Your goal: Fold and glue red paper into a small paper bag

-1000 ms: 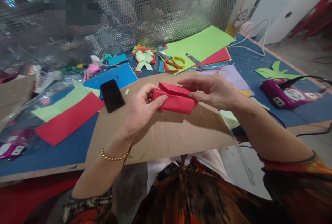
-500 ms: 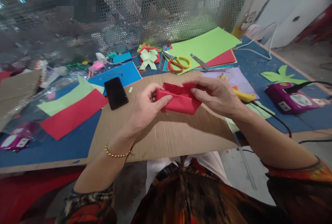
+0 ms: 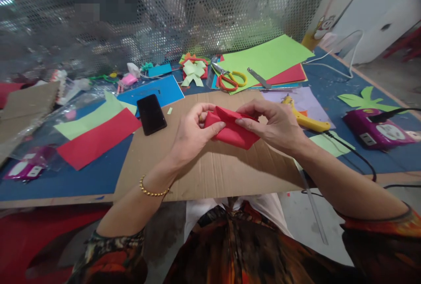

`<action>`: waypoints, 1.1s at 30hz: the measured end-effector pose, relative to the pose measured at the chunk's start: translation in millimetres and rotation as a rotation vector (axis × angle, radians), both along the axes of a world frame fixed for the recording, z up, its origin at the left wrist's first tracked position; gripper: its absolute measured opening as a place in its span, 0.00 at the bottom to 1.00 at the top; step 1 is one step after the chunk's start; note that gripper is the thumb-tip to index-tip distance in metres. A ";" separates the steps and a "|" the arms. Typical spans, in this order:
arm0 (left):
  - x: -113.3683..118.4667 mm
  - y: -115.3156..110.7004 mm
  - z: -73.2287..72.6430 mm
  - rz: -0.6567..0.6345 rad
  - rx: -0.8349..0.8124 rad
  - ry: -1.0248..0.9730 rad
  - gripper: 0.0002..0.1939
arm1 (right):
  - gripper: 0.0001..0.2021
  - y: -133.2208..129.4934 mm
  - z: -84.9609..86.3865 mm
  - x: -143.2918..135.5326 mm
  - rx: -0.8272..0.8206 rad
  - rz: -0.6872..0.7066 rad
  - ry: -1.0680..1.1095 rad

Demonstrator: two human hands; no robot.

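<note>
A folded red paper piece point(image 3: 238, 135), shaped like a small pouch or box, is held above the brown cardboard sheet point(image 3: 210, 174). My left hand point(image 3: 197, 130) grips its left end, thumb on the near face and fingers behind. My right hand point(image 3: 272, 121) pinches the upper right edge between thumb and fingers, pressing a flap against the body. The fingertips behind the paper are hidden. Left of my left hand lies a black phone point(image 3: 151, 114). A yellow glue gun point(image 3: 309, 120) rests just beyond my right wrist on lilac paper.
Scissors point(image 3: 233, 80) and a nail clipper point(image 3: 259, 77) lie on green paper point(image 3: 272, 58) at the back. A red strip point(image 3: 98, 139) lies at left. A purple power adapter point(image 3: 378, 128) with a black cord sits at right, near a drink cup point(image 3: 329, 16).
The raised flap on the red paper has been pushed down, so the gap along its top is narrower. My right thumb has moved onto the front. The whole view has shifted slightly.
</note>
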State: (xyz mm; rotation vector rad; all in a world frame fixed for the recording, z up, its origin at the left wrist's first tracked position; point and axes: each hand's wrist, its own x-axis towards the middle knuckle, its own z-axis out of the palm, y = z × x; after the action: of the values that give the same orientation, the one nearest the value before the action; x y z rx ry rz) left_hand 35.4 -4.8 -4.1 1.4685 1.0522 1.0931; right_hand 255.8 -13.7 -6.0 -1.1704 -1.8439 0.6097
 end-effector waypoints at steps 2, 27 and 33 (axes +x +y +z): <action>0.3 -1.4 1.3 0.003 0.016 0.032 0.18 | 0.07 -0.2 -1.0 -0.2 0.018 -0.006 -0.017; 1.8 -11.9 2.1 -0.076 -0.054 0.115 0.06 | 0.06 -0.8 -6.5 -1.5 0.244 0.074 -0.153; 2.3 -12.6 0.1 -0.133 -0.057 0.070 0.10 | 0.04 2.8 -8.7 -2.2 0.229 0.048 -0.159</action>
State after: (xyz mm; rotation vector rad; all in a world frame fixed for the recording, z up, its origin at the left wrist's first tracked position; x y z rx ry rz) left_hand 37.7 -17.4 -4.0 1.5178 1.0106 0.9169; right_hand 253.6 -10.9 -14.7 -1.0491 -2.0205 0.3277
